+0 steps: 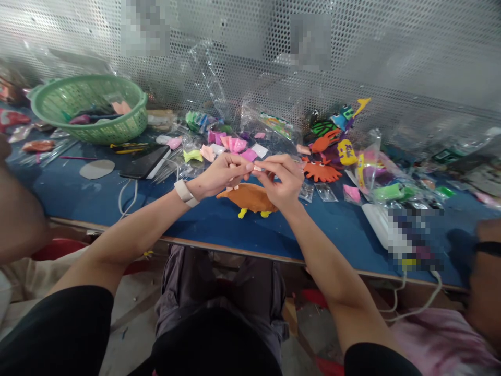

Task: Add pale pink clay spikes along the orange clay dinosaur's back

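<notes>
My left hand (225, 175), with a pale band at the wrist, has its fingertips pinched together above the table. My right hand (284, 180) meets it, thumb and forefinger closed. Between the fingertips shows a small pale pink piece of modelling clay (257, 168); most of it is hidden by the fingers. Just below the hands stands a brown clay animal figure (250, 199) with yellow feet, its right end partly covered by my right hand. Neither hand visibly grips this figure.
A green plastic basket (90, 136) stands back left, near a dark phone (145, 162) with a white cable. Coloured clay pieces (237, 144) and clear bags lie behind the hands. An orange clay crab (321, 171) and a white device (378, 224) are to the right. People sit either side.
</notes>
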{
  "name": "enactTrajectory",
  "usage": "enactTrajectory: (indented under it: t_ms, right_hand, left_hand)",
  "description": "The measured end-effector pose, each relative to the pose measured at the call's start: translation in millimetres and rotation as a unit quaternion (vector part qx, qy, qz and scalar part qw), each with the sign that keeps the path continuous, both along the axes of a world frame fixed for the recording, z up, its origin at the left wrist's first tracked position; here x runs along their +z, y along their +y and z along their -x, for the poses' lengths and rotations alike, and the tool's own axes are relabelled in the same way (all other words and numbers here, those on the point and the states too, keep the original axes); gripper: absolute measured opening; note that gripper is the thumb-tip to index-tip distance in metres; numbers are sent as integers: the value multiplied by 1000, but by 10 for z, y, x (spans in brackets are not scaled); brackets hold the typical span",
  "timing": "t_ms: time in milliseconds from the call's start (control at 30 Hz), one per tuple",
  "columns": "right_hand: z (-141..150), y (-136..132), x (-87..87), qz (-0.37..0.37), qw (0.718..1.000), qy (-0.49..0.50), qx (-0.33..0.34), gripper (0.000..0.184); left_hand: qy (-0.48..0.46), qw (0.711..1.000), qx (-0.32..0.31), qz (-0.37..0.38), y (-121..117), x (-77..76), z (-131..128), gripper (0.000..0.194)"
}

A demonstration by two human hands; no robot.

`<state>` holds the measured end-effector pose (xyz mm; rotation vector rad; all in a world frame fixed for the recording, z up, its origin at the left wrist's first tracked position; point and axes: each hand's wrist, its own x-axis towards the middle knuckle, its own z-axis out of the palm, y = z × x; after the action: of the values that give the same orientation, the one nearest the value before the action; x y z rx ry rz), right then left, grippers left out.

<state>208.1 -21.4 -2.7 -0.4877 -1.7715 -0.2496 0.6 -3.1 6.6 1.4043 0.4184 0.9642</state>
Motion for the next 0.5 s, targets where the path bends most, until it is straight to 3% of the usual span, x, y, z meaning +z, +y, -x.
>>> enactTrajectory:
  t_ms: [500]
  right_hand:
    - [22, -6, 4, -9, 999, 16, 30, 33]
  left_hand:
    - [-13, 1000, -1, -4, 32, -38, -10, 50]
